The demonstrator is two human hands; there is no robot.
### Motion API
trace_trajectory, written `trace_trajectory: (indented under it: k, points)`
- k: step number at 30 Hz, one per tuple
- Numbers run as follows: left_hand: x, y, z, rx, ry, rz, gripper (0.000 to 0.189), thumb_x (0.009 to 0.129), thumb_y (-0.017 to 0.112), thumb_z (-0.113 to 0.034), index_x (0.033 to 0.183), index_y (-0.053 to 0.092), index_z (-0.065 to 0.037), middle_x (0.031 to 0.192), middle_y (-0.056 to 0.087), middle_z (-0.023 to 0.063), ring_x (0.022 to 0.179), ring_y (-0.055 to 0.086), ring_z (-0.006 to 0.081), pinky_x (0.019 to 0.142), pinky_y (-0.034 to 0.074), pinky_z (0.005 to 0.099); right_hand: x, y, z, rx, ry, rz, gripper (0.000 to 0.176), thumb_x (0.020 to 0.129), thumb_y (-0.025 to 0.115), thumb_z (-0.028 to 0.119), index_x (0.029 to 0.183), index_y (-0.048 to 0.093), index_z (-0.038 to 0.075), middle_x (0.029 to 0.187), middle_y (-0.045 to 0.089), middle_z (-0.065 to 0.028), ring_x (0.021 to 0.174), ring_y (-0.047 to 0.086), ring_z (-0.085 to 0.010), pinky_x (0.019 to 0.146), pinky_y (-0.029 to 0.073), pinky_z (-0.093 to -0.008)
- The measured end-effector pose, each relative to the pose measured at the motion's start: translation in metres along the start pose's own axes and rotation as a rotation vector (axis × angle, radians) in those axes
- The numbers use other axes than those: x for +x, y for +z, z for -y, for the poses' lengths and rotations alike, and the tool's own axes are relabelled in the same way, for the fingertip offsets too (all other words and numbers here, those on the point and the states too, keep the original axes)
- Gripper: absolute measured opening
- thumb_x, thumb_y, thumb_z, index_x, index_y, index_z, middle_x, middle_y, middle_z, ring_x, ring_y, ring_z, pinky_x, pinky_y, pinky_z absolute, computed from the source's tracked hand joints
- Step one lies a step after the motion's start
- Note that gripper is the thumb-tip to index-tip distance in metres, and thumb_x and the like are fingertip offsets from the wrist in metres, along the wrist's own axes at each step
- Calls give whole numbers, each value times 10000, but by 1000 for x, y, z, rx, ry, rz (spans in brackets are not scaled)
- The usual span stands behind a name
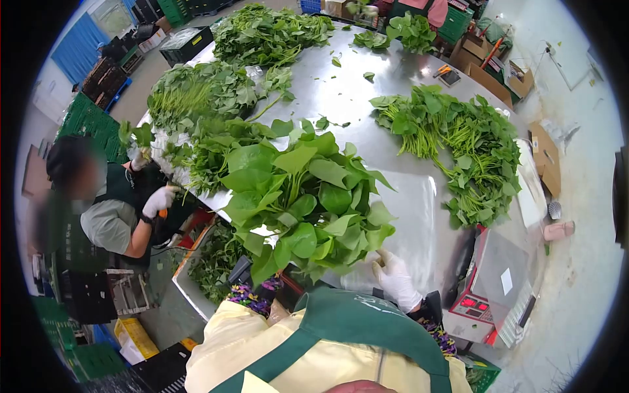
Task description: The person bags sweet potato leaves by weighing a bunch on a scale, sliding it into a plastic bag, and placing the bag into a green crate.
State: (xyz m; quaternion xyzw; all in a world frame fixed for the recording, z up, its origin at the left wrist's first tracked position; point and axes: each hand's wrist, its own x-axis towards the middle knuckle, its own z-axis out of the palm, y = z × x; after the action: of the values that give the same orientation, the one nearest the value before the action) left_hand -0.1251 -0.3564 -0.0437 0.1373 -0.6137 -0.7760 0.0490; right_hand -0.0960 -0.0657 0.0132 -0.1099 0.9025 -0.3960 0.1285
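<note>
A large bunch of sweet potato leaves (pixel 301 196), broad and bright green, is raised close in front of me over the table's near edge. My left hand (pixel 265 232) grips it from below and is mostly hidden, with a patch of white glove between the leaves. My right hand (pixel 397 283), in a white glove, is by the bunch's lower right edge with its fingers stretched toward the leaves. Under it is the shiny metal table (pixel 367 141). More greens lie in heaps at the left (pixel 203 98) and in a long curved row of bunches at the right (pixel 458 144).
A red-framed scale (pixel 481 281) with a lit display stands at the near right. Across the left edge, a person (pixel 118 209) in white gloves handles greens; another person (pixel 419 8) is at the far end. A white-rimmed bin of greens (pixel 187 285) stands below left.
</note>
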Motion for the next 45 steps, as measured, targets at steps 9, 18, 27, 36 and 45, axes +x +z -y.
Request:
trace_trajectory:
  k: [9,18,27,36,45]
  points:
    - [22,43,-44,-430,-81,218,324,974,543,-214,1224,540,-10,1122,624,77,961,616,177,794,532,320,-40,-38,-30,-170,-55,-123,371,848,625,140,1214,623,80,860,640,-141,816,621,-347,754,486,-448]
    - [-32,162,-34,-477,-162,341,341,976,539,-228,1241,530,-15,1128,626,80,974,617,189,801,531,323,-124,-182,-137,-201,67,-739,335,870,608,30,1203,623,10,1114,622,-163,1038,586,-286,934,451,-344]
    - [-125,256,-14,-378,-149,325,358,978,534,-241,1259,521,-20,1135,628,82,987,619,200,807,530,326,-213,-247,-265,-591,391,-537,549,870,619,265,1391,493,145,1424,437,-179,1367,338,-381,1098,233,-622]
    - [-144,300,-17,-288,-115,332,375,980,529,-255,1276,511,-25,1142,630,85,1000,621,212,814,529,329,-216,-293,-314,-638,156,-351,530,827,580,173,1351,549,246,1460,440,-90,1391,331,-338,1103,216,-647]
    - [-97,339,-26,-131,1,545,393,982,524,-268,1293,501,-30,1149,632,87,1013,622,224,820,528,333,-196,-295,-309,-637,197,-399,500,833,556,165,1313,576,305,1456,454,-74,1374,360,-342,1091,234,-654]
